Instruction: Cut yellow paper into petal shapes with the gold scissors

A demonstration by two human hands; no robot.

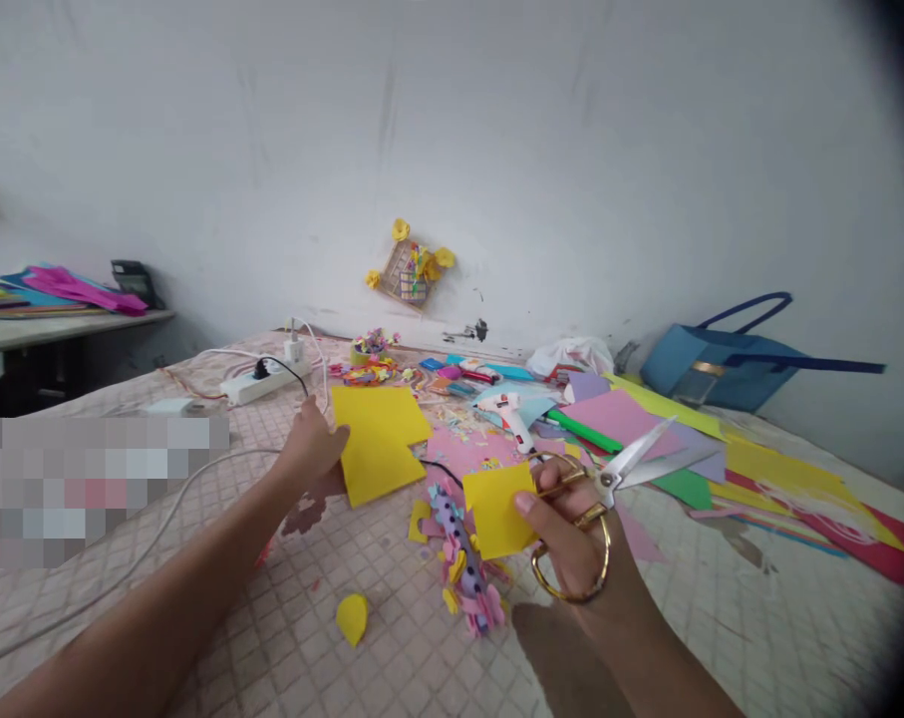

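My left hand (pixel 311 446) pinches the left edge of a large yellow sheet (pixel 381 446) with a notch cut from its right side. In my right hand (pixel 571 524) are a smaller, roughly square yellow piece (pixel 500 511), held by thumb and fingers, and gold-handled scissors (pixel 607 483), their blades apart and pointing right, away from the paper. Below the two papers lies a decorated purple strip (pixel 464 568) with pink and yellow shapes. A yellow petal-shaped piece (pixel 353 618) rests on the patterned tablecloth (pixel 272 638).
A white power strip (pixel 266 383) with cables sits at the left. Beyond my hands lie a white glue gun (pixel 508 414), a green marker (pixel 582 431) and scraps. Coloured sheets (pixel 787 469) and a blue bag (pixel 721 369) are at the right. A flower-decorated frame (pixel 409 271) hangs on the wall.
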